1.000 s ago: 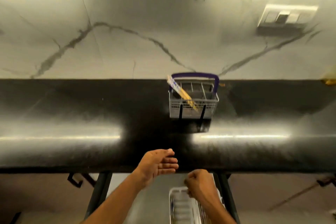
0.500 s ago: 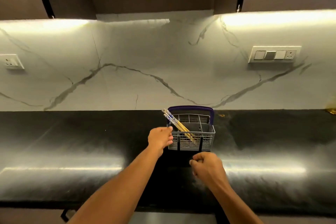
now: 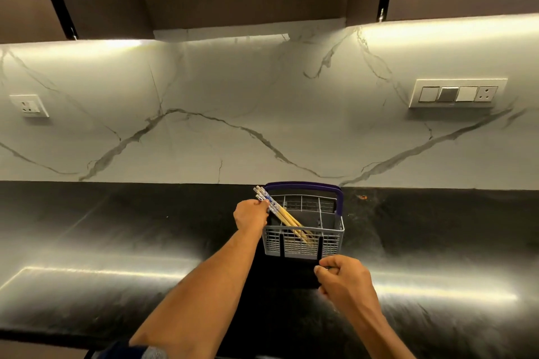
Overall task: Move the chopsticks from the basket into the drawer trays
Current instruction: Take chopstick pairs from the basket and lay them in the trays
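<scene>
Left hand point(image 3: 251, 215) was at the top ends of the chopsticks point(image 3: 281, 216), fingers curled toward the patterned ends and touching them; couldn't tell if the pinch had actually closed. Right hand point(image 3: 344, 278) sat low in front of the cutlery basket point(image 3: 303, 245), fingers curled in a loose fist. It looked empty, though something thin and dark near the thumb was too small to identify.

The chopsticks were in the basket, a bundle of maybe 4, leaning left with tips down in the front compartment and tops past the left rim. The basket stood on the black countertop point(image 3: 116, 227) near the marble backsplash point(image 3: 204, 96). Drawer trays were not in view.

My read of the step: grab the bundle.
- Gather all sticks in 1 pinch just below the patterned ends.
- Pull along their lean, up and left, not straight up, so tips don't catch the grid.
- The light basket might tip or slide; the right hand could brace its front wall.

In the way: the purple handle point(image 3: 303, 186) arched over the back of the basket, clear of the lean. Elsewhere: socket point(image 3: 29, 105) left, switch panel point(image 3: 458, 93) right, both on the backsplash, and a small orange speck point(image 3: 362, 197) on the counter.
</scene>
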The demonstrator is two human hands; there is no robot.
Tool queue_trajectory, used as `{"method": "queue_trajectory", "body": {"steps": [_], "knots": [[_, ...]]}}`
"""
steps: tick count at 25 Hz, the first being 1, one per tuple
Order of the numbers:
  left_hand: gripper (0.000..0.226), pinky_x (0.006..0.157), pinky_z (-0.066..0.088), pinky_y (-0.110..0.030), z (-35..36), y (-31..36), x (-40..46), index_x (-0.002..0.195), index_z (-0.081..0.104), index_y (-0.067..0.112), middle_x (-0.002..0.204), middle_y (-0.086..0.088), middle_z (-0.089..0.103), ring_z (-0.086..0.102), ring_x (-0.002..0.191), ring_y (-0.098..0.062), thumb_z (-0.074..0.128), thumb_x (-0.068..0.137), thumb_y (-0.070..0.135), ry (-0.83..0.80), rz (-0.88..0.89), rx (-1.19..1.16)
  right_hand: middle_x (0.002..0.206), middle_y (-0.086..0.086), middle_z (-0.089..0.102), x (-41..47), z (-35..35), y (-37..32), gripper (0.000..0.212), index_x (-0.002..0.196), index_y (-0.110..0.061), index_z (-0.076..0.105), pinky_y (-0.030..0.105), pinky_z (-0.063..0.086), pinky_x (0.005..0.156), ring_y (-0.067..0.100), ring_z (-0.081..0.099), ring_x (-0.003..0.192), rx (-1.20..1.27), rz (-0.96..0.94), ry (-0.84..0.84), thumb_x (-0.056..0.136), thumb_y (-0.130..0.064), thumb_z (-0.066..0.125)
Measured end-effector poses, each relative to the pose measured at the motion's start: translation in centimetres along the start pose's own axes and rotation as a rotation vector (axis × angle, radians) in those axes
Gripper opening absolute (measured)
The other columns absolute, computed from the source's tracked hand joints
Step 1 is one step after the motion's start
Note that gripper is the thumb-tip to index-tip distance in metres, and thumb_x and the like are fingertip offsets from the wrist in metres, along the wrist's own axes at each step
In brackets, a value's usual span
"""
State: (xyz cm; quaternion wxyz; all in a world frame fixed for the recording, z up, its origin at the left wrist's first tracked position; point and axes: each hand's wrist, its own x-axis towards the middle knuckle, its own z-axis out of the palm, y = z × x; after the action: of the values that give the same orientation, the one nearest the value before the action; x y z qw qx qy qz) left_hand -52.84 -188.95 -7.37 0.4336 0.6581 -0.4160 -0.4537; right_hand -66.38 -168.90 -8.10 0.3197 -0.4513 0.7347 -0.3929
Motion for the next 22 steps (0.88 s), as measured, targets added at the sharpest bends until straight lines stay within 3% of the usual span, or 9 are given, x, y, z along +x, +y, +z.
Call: {"method": "queue_trajectory", "body": {"steps": [4, 10, 12, 18, 22], "knots": [[0.008, 0.075, 0.064, -0.043, 0.3, 0.0, 0.6, 0.084, 0.072, 0.014, 0.082, -0.008, 0.075, 0.076, 0.075, -0.021, 0.073, 0.088, 0.021, 0.008, -0.01, -0.013, 0.077, 0.004, 0.075, 1.0, -0.2, 1.1, 0.009, 0.098, -0.014, 0.072, 0.024, 0.059, 0.06, 0.016, 0.07, 0.066, 0.025, 0.042, -0.028, 0.091, -0.019, 0.068], [0.026, 0.075, 0.063, -0.04, 0.6, 0.6, 0.3, 0.108, 0.069, 0.0, 0.095, -0.017, 0.075, 0.076, 0.082, -0.027, 0.073, 0.088, 0.016, -0.018, -0.06, -0.168, 0.082, 0.005, 0.075, 1.0, -0.5, 2.5, 0.015, 0.104, -0.013, 0.072, 0.022, 0.055, 0.059, 0.015, 0.069, 0.069, 0.043, 0.064, -0.048, 0.092, -0.021, 0.068], [0.025, 0.076, 0.063, -0.039, 0.2, 0.9, -0.1, 0.108, 0.069, -0.001, 0.09, -0.016, 0.074, 0.075, 0.081, -0.027, 0.072, 0.089, 0.014, -0.014, -0.035, -0.168, 0.082, 0.005, 0.075, 0.6, -0.5, 2.6, 0.015, 0.103, -0.013, 0.072, 0.022, 0.053, 0.059, 0.015, 0.067, 0.067, 0.037, 0.064, -0.044, 0.092, -0.021, 0.067], [0.014, 0.076, 0.064, -0.037, -2.3, 3.4, -2.7, 0.091, 0.075, 0.008, 0.086, -0.011, 0.076, 0.076, 0.081, -0.023, 0.071, 0.09, 0.021, -0.092, 0.252, 0.028, 0.078, -0.002, 0.073, -0.5, 0.1, 0.2, 0.009, 0.095, -0.018, 0.073, 0.024, 0.059, 0.066, 0.013, 0.069, 0.075, 0.054, -0.024, -0.02, 0.093, -0.022, 0.066], [0.012, 0.076, 0.064, -0.032, -5.2, 6.1, -5.1, 0.094, 0.076, 0.011, 0.088, -0.008, 0.077, 0.076, 0.082, -0.017, 0.069, 0.091, 0.021, -0.214, 0.452, 0.046, 0.087, -0.008, 0.071, -2.0, 1.3, -3.0, 0.019, 0.108, -0.022, 0.072, 0.016, 0.05, 0.067, 0.004, 0.064, 0.078, 0.066, -0.097, 0.018, 0.092, -0.025, 0.062]]}}
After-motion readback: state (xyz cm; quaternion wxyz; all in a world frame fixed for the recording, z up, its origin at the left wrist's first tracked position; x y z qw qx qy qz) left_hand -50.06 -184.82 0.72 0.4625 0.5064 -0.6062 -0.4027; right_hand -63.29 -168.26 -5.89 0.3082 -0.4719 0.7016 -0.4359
